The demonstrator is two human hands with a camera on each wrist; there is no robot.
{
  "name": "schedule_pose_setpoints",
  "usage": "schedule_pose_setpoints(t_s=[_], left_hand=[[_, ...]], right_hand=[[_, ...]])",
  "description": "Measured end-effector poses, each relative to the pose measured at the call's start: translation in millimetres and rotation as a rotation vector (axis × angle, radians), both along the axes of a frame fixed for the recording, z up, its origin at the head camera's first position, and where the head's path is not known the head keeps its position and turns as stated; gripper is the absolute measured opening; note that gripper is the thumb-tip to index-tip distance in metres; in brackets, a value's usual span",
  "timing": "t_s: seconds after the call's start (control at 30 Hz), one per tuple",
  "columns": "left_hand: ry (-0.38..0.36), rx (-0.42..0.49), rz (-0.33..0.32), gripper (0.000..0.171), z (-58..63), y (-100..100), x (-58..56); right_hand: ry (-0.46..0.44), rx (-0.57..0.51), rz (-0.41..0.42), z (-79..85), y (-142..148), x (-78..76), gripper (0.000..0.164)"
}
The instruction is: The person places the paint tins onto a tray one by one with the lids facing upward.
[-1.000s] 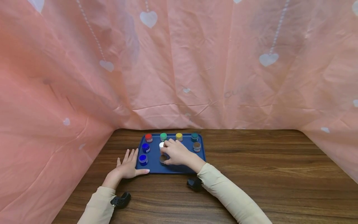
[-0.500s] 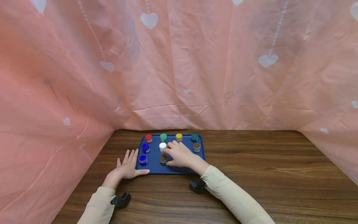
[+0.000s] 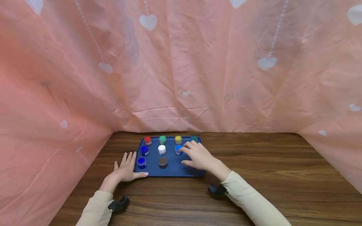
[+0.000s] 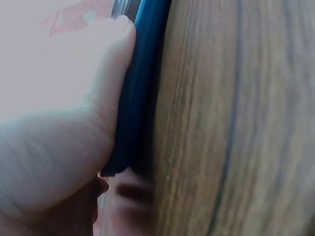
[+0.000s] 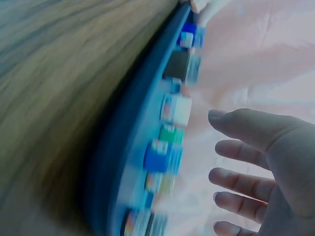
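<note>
Small paint jars stand upright on a blue tray (image 3: 172, 171) in the head view. My right hand (image 3: 199, 156) hovers over the tray's right side, fingers apart and holding nothing, close to a bright blue jar (image 3: 178, 149). In the right wrist view its thumb and fingers are spread, apart from the jars. A dark brown jar (image 3: 162, 162) is at the front middle, behind it a white jar (image 3: 161, 149). My left hand (image 3: 125, 171) rests along the tray's left front corner, fingers straight, thumb on the front rim. In the left wrist view that thumb (image 4: 110, 59) touches the rim.
In the back row are a red jar (image 3: 147, 140), a green jar (image 3: 162, 140), a yellow jar (image 3: 178, 140) and a partly covered teal jar (image 3: 194, 138). Two dark blue jars (image 3: 142, 163) stand at left. The wooden table (image 3: 254, 163) meets a pink curtain (image 3: 215, 94) behind.
My right hand has moved right, away from the dark brown jar, uncovering the white and bright blue jars. It now covers the right-hand brown jar. My left hand stays on the tray's corner.
</note>
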State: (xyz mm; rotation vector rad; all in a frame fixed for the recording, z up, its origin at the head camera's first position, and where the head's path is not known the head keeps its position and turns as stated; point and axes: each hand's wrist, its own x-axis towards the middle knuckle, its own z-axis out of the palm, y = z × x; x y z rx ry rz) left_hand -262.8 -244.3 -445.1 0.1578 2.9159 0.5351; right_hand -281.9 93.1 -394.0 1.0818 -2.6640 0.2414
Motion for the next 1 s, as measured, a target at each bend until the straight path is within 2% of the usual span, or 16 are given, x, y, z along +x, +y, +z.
schedule_pose_setpoints(t_s=[0.13,0.23,0.5,0.73,1.0], left_hand=[[0.001,-0.031,0.010,0.133,8.9,3.3,8.8],[0.016,-0.037,0.024,0.128,21.4,7.0,15.6],[0.139,-0.005,0.020,0.108,56.3,28.0,25.7],[0.258,0.029,0.006,0.088,78.2,77.5,23.3],[0.382,0.054,-0.010,0.077,77.3,140.8,20.5]], right_hand=[[0.016,-0.060,-0.047,1.0,21.6,3.5,0.041],[0.051,-0.105,-0.085,1.9,39.0,5.6,0.038],[0.133,-0.184,-0.169,6.5,84.7,11.2,0.042],[0.144,-0.248,-0.290,15.1,122.0,21.8,0.042],[0.181,-0.302,-0.406,17.0,158.2,35.5,0.045]])
